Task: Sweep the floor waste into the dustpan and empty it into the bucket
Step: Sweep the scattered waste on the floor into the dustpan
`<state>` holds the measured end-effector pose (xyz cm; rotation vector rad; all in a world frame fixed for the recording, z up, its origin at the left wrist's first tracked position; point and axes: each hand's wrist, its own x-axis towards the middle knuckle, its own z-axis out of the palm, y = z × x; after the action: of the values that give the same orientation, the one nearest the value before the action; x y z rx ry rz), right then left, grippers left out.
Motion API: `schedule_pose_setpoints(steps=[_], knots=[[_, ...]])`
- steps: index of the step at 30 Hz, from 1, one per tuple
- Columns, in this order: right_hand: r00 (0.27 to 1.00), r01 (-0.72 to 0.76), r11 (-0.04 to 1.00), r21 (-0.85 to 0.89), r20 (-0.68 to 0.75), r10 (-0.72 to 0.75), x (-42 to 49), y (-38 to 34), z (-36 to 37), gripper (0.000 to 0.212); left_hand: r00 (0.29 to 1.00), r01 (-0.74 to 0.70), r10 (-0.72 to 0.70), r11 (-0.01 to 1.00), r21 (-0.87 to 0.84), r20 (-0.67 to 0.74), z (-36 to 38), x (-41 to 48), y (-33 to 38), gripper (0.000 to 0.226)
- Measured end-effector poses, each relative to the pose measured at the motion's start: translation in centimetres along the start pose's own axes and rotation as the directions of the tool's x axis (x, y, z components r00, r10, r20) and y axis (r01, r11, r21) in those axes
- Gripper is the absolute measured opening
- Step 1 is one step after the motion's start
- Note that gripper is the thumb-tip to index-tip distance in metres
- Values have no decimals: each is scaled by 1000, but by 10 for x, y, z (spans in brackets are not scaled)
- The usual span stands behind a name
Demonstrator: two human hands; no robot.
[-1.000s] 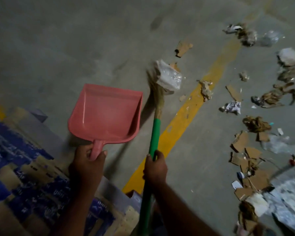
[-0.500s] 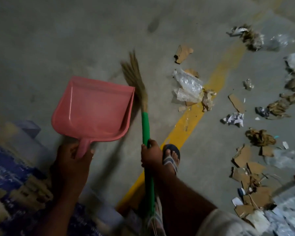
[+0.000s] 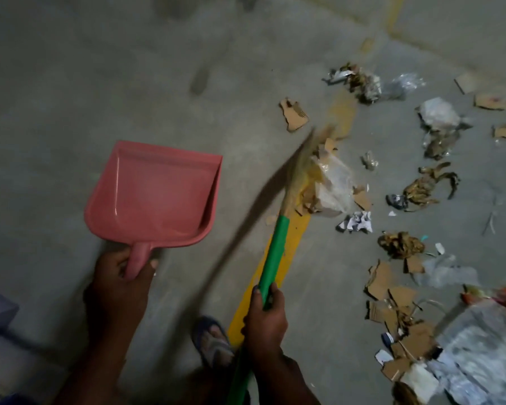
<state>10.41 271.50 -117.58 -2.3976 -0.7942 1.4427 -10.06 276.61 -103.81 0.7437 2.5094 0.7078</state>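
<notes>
Left hand (image 3: 120, 290) wrapped round handle of pink plastic dustpan (image 3: 155, 197), pan empty, held out over grey concrete floor (image 3: 70, 83). Right hand (image 3: 265, 317) gripping green-handled straw broom (image 3: 278, 244), bristles blurred against crumpled clear plastic wrapper (image 3: 335, 185) on yellow painted floor line (image 3: 295, 229). Torn cardboard scraps (image 3: 392, 290) scattered off right, well apart from pan. Bucket not visible.
</notes>
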Motion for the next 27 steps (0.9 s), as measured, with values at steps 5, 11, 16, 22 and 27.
schedule_pose_setpoints(steps=[5,11,16,22,27], knots=[[994,109,994,27,19,-109,-26,-63,13,38,998,-50,50,999,-5,35,17,33,35,35],[949,281,958,-60,169,-268,33,-140,35,48,982,-146,145,989,0,122,45,84,38,39],[989,113,993,38,92,-116,117,-190,61,43,946,-225,212,974,27,244,63,117,28,33],[986,-117,933,342,-70,149,134,-182,46,45,909,-287,255,956,52,330,63,150,32,33],[935,-145,891,430,-236,266,104,-148,32,42,861,-360,315,932,40,399,61,170,55,35]])
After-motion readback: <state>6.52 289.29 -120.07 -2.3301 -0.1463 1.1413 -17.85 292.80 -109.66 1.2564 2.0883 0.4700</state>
